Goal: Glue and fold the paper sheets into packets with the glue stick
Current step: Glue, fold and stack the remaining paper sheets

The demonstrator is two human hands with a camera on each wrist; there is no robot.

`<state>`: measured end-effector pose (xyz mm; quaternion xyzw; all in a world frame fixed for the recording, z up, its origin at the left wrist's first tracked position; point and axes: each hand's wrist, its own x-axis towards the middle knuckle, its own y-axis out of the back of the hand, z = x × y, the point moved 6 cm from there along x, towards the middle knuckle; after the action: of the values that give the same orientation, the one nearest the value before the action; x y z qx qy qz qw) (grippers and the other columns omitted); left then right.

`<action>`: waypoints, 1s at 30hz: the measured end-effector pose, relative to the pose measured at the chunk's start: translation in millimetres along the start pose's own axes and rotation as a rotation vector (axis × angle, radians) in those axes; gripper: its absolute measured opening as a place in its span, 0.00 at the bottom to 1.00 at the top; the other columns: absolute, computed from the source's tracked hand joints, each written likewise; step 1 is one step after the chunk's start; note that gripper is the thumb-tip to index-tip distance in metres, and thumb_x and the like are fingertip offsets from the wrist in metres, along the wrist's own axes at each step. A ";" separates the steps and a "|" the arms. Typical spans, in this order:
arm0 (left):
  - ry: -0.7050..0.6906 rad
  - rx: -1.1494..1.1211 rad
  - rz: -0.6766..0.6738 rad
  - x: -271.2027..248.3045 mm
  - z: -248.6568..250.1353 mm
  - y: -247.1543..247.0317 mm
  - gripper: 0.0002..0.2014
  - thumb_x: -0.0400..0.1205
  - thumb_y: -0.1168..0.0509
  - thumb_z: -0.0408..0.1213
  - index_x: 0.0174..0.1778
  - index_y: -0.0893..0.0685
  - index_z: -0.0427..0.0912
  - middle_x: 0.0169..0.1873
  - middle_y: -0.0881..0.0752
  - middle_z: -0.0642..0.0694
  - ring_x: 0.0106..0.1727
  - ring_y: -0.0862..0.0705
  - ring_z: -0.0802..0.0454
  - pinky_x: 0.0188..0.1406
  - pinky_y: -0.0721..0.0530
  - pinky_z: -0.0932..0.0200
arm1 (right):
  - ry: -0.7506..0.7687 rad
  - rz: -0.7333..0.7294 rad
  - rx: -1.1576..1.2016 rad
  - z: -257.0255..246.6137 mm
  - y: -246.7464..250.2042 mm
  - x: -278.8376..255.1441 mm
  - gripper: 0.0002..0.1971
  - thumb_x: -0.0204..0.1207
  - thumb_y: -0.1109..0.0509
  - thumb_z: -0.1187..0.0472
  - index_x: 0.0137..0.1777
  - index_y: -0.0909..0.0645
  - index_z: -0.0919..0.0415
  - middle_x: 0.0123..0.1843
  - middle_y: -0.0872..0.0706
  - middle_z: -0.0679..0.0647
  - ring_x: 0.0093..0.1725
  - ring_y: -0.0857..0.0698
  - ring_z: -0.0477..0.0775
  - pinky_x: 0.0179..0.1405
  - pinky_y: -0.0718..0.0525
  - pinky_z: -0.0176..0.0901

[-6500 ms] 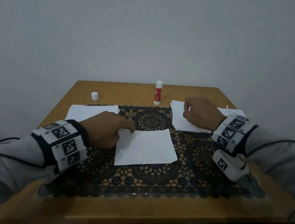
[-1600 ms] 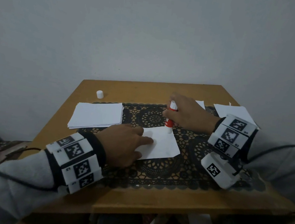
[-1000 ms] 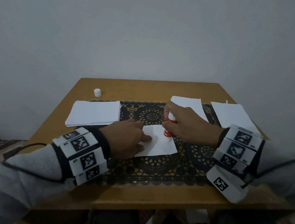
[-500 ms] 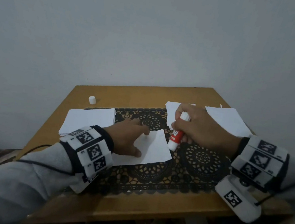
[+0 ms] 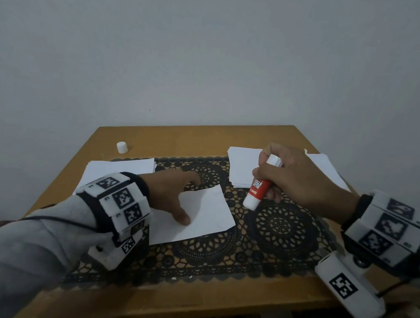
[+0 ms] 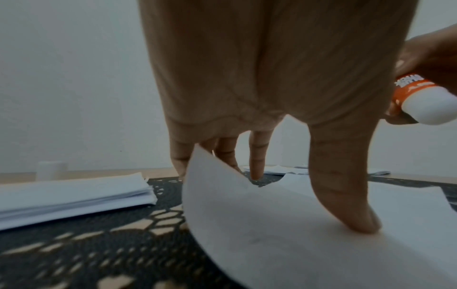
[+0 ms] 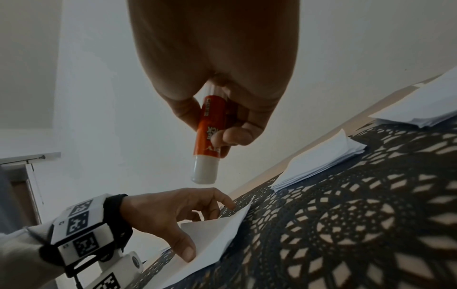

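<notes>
Lifted clear of the square white paper sheet (image 5: 197,216) since half a second ago: red-and-white glue stick (image 5: 259,188), clamped in curled right fingers (image 5: 272,196), long axis tilted, lower white end pointing down-left above the black lace mat (image 5: 282,229). Left thumb pressing the sheet's middle, left fingers (image 6: 254,156) spread behind its raised far-left corner. Beyond: right hand (image 5: 297,183), left hand (image 5: 168,193), white paper stacks (image 5: 121,171) on the wooden worktop (image 5: 180,136).

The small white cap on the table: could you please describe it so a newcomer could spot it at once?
Start at the wooden table, then its far left corner beyond the black lace mat. The white cap stands alone on bare wood behind the left paper stack, the only small round thing among flat sheets.
</notes>
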<state>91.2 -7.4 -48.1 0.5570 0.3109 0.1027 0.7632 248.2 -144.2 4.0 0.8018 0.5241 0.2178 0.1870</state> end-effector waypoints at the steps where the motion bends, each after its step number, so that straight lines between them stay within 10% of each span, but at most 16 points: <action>1: 0.002 -0.015 0.003 0.0 -1.9 0.2 0.42 0.69 0.22 0.50 0.77 0.36 0.51 0.68 0.25 0.46 0.62 0.25 0.50 0.61 0.25 0.55 | -0.001 0.000 0.014 -0.2 0.0 0.1 0.05 0.79 0.30 0.64 0.45 0.25 0.58 0.32 0.13 0.58 0.24 0.18 0.50 0.23 0.19 0.41; 6: -0.048 -0.100 0.081 -3.3 -5.7 3.4 0.36 0.71 0.22 0.42 0.73 0.31 0.53 0.67 0.24 0.51 0.65 0.24 0.50 0.62 0.24 0.54 | -0.006 -0.011 0.005 -0.3 -3.1 0.2 0.05 0.79 0.30 0.63 0.45 0.25 0.57 0.34 0.13 0.57 0.25 0.17 0.49 0.25 0.18 0.41; 10: -0.142 -0.163 0.120 -7.4 -4.8 9.0 0.20 0.74 0.26 0.31 0.58 0.21 0.53 0.51 0.19 0.52 0.48 0.21 0.58 0.42 0.21 0.62 | -0.017 -0.016 0.023 -0.9 -6.4 2.3 0.05 0.79 0.30 0.63 0.45 0.25 0.57 0.32 0.13 0.54 0.24 0.18 0.48 0.24 0.18 0.40; 14: -0.178 -0.273 -0.012 -15.2 -0.2 7.4 0.17 0.74 0.31 0.24 0.49 0.13 0.52 0.54 0.16 0.57 0.52 0.17 0.57 0.49 0.15 0.62 | -0.007 -0.023 0.037 -2.2 -9.6 3.9 0.05 0.79 0.30 0.63 0.46 0.25 0.58 0.33 0.12 0.56 0.24 0.17 0.48 0.23 0.18 0.40; 19: -0.089 -0.376 -0.011 -22.5 -3.7 3.4 0.25 0.63 0.33 0.34 0.55 0.15 0.58 0.63 0.20 0.50 0.58 0.19 0.47 0.55 0.15 0.46 | 0.057 -0.008 -0.021 -5.3 -16.3 10.4 0.05 0.80 0.30 0.60 0.50 0.23 0.59 0.36 0.12 0.55 0.26 0.15 0.46 0.27 0.16 0.38; 24: 0.076 -0.314 0.109 -20.7 -18.4 -4.2 0.25 0.75 0.28 0.34 0.68 0.26 0.53 0.62 0.27 0.50 0.58 0.25 0.50 0.52 0.22 0.60 | 0.121 -0.069 -0.098 -13.1 -31.8 23.3 0.07 0.79 0.28 0.58 0.52 0.20 0.60 0.41 0.10 0.54 0.35 0.10 0.50 0.36 0.11 0.41; 30: 0.104 -0.146 0.096 -21.9 -16.2 -11.6 0.26 0.76 0.27 0.45 0.69 0.28 0.52 0.63 0.24 0.48 0.54 0.26 0.52 0.49 0.28 0.62 | 0.172 -0.118 -0.287 -17.3 -58.5 45.3 0.08 0.76 0.25 0.58 0.52 0.15 0.59 0.45 0.15 0.50 0.37 0.17 0.45 0.31 0.26 0.27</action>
<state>62.3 -9.9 -53.8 0.5083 0.3147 0.1902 0.7788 210.5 -78.9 -5.5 0.7131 0.5479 0.3469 0.2663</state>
